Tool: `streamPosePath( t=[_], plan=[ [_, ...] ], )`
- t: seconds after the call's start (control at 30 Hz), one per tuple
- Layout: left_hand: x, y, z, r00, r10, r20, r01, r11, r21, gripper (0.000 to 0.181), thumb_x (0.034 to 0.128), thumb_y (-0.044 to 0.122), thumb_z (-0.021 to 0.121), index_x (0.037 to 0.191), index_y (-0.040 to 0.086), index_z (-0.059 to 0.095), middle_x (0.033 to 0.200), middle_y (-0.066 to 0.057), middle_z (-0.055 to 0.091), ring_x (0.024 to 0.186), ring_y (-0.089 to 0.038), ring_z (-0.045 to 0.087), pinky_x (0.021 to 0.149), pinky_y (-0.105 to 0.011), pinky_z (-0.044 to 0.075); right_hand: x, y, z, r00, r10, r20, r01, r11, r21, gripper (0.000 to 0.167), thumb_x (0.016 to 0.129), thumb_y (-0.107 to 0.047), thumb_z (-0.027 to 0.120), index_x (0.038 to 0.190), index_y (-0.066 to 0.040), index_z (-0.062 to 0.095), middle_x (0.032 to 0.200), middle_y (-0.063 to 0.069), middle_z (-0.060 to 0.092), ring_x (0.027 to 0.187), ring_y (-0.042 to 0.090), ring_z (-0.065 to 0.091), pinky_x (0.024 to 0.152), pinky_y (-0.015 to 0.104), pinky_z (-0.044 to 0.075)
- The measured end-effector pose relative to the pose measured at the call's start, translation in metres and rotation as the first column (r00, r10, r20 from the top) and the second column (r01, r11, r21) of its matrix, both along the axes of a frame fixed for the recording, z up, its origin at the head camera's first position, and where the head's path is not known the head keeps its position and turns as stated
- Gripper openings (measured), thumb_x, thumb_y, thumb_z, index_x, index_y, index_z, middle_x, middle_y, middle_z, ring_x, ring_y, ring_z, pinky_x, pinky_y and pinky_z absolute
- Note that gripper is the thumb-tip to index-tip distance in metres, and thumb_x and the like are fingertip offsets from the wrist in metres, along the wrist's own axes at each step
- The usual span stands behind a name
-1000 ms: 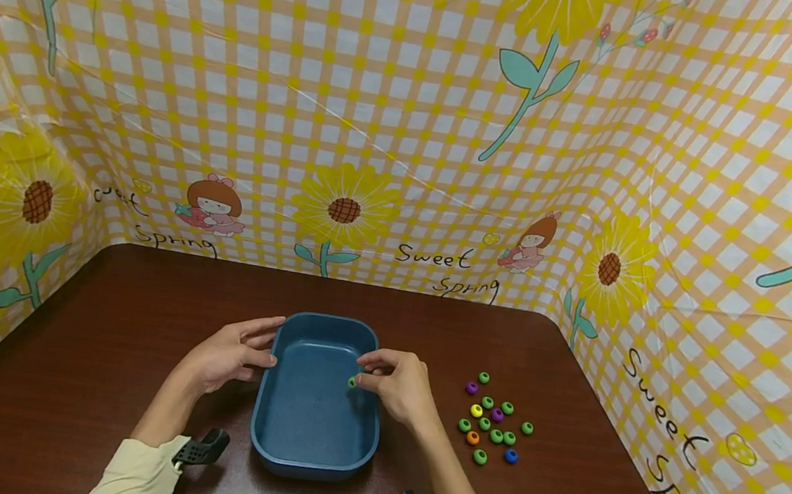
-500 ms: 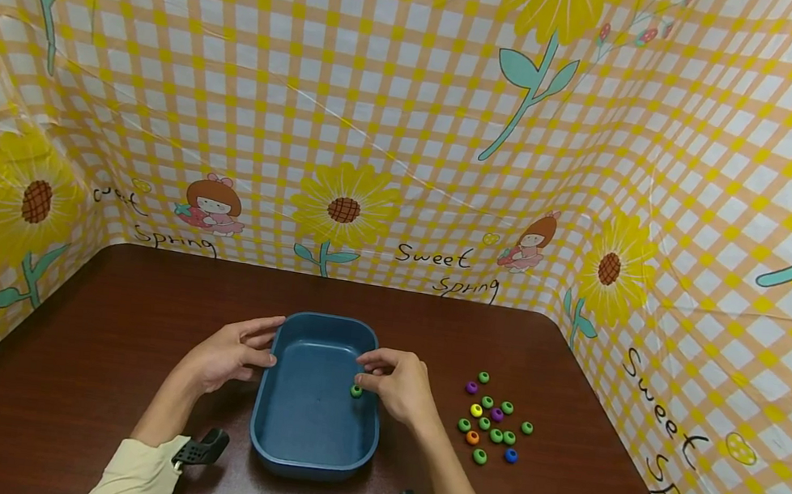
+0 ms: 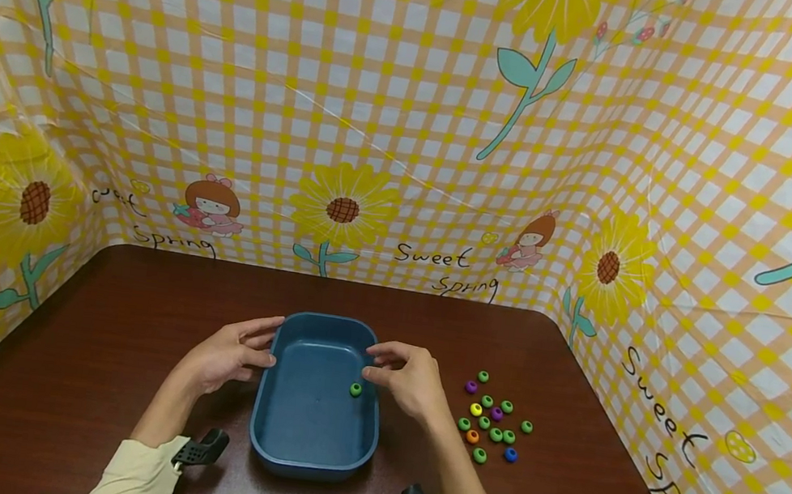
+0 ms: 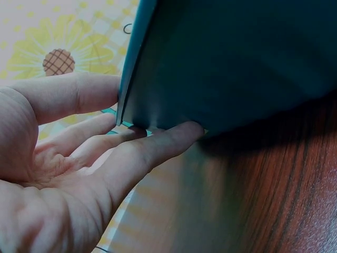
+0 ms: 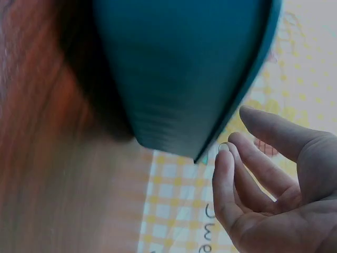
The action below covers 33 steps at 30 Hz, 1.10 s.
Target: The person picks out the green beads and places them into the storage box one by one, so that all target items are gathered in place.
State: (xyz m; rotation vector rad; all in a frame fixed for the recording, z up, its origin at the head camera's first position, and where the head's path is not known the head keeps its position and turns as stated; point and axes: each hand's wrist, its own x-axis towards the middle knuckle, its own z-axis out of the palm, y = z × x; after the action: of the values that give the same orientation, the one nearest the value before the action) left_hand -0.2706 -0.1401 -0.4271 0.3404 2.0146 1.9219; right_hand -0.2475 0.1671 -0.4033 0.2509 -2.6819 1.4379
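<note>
Backdrop: a cloth (image 3: pixel 398 100) checked in orange, yellow and white rises behind and to both sides; printed sunflowers, girl figures and the words "Sweet Spring" run across it
Table: a dark reddish-brown tabletop (image 3: pixel 137 332) with wood grain; light shines off its near part
Green bead: one green bead (image 3: pixel 355 390) lies inside the tray on its floor, close to the right wall
Tray: a deep blue tray (image 3: pixel 313 421) with rounded corners; it stands on the tabletop between the two hands, its long sides running away from the person
Right hand: the right hand (image 3: pixel 413 383) is at the tray's right rim, thumb and fingers parted, grasping nothing; contact with the rim cannot be told
Left hand: the left hand (image 3: pixel 222 354) rests extended fingertips against the tray's left side; no bead in its grasp
Loose beads: to the right of the right hand lie nine green beads (image 3: pixel 496 435), two purple beads (image 3: pixel 497 414), a yellow bead (image 3: pixel 476 409), an orange bead (image 3: pixel 472 437) and a blue bead (image 3: pixel 510 455)
Wrists: pale yellow sleeves (image 3: pixel 138 474); a black device (image 3: pixel 203 447) at each wrist
</note>
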Motion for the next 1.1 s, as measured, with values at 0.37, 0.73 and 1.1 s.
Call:
streamPosePath(
  t=[0.37, 0.73, 1.1],
  plan=[
    [0.000, 0.001, -0.002, 1.000, 0.006, 0.004, -0.006, 1.000, -0.004, 0.070, 0.0961, -0.003, 0.060, 0.159, 0.004, 0.030, 0.159, -0.027, 0.034, 0.127, -0.045, 0.059, 0.077, -0.033, 0.059, -0.003, 0.033, 0.015, 0.992, -0.123, 0.019, 0.123, 0.992, -0.004, 0.027, 0.086, -0.019, 0.081, 0.113, -0.014, 0.077, 0.104, 0.007, 0.075, 0.094, 0.021, 0.069, 0.075, 0.033, 0.056],
    [-0.001, -0.001, -0.001, 1.000, 0.002, 0.005, -0.002, 1.000, 0.002, 0.071, 0.0964, -0.003, 0.060, 0.159, 0.003, 0.029, 0.160, -0.028, 0.033, 0.124, -0.038, 0.063, 0.072, -0.031, 0.057, -0.008, 0.075, 0.024, 0.975, -0.216, 0.048, 0.217, 0.976, -0.019, 0.032, 0.089, -0.026, 0.078, 0.120, -0.017, 0.075, 0.114, 0.009, 0.072, 0.087, 0.019, 0.067, 0.067, 0.030, 0.051],
    [-0.002, -0.001, 0.000, 1.000, 0.007, 0.003, -0.007, 1.000, 0.003, 0.070, 0.0958, -0.004, 0.060, 0.159, 0.002, 0.029, 0.159, -0.028, 0.034, 0.123, -0.040, 0.062, 0.070, -0.030, 0.056, -0.006, 0.103, 0.032, 0.967, -0.242, 0.078, 0.244, 0.970, -0.016, 0.037, 0.091, -0.028, 0.077, 0.125, -0.015, 0.072, 0.119, 0.010, 0.070, 0.097, 0.025, 0.070, 0.068, 0.030, 0.050]
  ],
)
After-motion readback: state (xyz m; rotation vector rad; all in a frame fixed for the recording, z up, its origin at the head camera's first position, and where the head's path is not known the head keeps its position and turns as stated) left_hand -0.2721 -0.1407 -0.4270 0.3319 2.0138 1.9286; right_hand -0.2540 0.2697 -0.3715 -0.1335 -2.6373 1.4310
